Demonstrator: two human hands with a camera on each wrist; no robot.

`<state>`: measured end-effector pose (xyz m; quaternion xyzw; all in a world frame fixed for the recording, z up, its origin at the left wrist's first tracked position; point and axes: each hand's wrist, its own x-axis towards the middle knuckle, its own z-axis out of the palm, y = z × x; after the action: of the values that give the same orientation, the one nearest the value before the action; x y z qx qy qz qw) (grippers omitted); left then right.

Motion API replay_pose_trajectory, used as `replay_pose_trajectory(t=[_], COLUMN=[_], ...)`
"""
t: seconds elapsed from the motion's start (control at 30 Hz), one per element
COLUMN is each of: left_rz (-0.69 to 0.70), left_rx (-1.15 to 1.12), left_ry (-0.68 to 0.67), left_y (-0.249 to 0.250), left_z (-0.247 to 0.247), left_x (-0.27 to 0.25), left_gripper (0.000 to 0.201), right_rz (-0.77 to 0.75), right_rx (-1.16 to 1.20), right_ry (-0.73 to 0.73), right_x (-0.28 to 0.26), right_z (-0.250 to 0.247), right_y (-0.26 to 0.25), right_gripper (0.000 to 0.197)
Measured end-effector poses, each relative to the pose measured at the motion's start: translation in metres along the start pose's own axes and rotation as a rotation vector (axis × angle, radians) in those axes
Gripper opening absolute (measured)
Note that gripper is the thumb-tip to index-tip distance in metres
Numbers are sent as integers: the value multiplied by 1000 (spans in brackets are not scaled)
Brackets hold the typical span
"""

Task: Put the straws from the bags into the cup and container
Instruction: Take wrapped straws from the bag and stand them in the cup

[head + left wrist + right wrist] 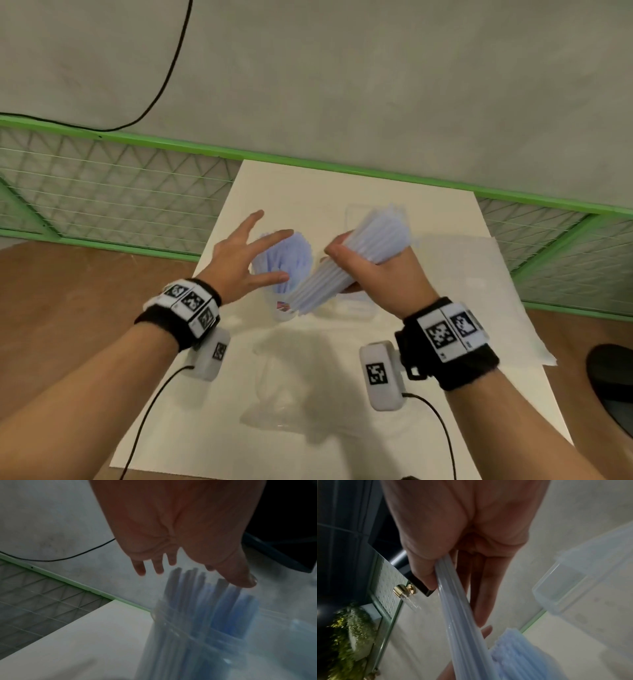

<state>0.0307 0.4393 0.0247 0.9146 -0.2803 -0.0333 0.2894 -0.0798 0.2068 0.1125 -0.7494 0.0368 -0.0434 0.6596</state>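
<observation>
On the table (pixel 342 428) before me the cup (pixel 284 308) stands left of the container (pixel 356 212), with straws (pixel 284 260) upright in it. My left hand (pixel 239 260) hovers over them. My right hand (pixel 380 274), to its right, holds a bundle of straws (pixel 359 257) slanted above the cup, and an emptied bag (pixel 284 394) lies nearer me.

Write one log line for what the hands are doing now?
right hand: grips straw bundle | left hand: open beside cup of straws

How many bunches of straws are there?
2. One bunch of blue straws stands in the clear cup, beside the open left hand. The other bunch is gripped by the right hand, tilted above the table. More may be hidden.
</observation>
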Motion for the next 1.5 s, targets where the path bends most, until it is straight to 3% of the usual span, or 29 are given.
replay_pose_trajectory(t=[0.13, 0.3, 0.43, 0.53, 0.63, 0.77, 0.93, 1.0, 1.1, 1.23, 1.4, 1.5], left_rz=[48, 67, 64, 65, 30, 88, 218, 265, 224, 170, 168, 142], left_rx=[-135, -295, -323, -314, -404, -344, -322, -320, -355, -307, -259, -107], left_ry=[-175, -140, -119, -138, -19, 122, 122, 130, 193, 305, 375, 411], left_y=[-11, -21, -21, -20, -17, -13, -4, 1, 7, 12, 6, 1], left_z=[-3, 3, 3, -3, -12, -20, -25, -23, -22, -13, 9, 17], left_x=[28, 36, 38, 34, 22, -5, -30, -33, -29, -19, -21, -25], left_gripper=[44, 27, 25, 28, 32, 44, 76, 75, 64, 40, 27, 30], right_rz=[-2, -85, -117, -82, -42, -62, -187, -238, -317, -333, -349, -425], right_rx=[-14, -204, -475, -566, -636, -715, -550, -463, -394, -552, -611, -704], right_ry=[-48, -75, -118, -153, -150, -124, -94, -21, 65, 42, -44, -9], right_x=[27, 52, 66, 68, 69, 67, 51, 38, 20, 18, 24, 28], right_z=[27, 40, 44, 50, 60, 70, 64, 61, 62, 67, 74, 76], right_y=[-2, 2, 14, 26, 40, 52, 47, 44, 43, 55, 74, 81], right_gripper=[8, 11, 29, 32, 39, 75, 118, 113, 80, 49, 39, 40])
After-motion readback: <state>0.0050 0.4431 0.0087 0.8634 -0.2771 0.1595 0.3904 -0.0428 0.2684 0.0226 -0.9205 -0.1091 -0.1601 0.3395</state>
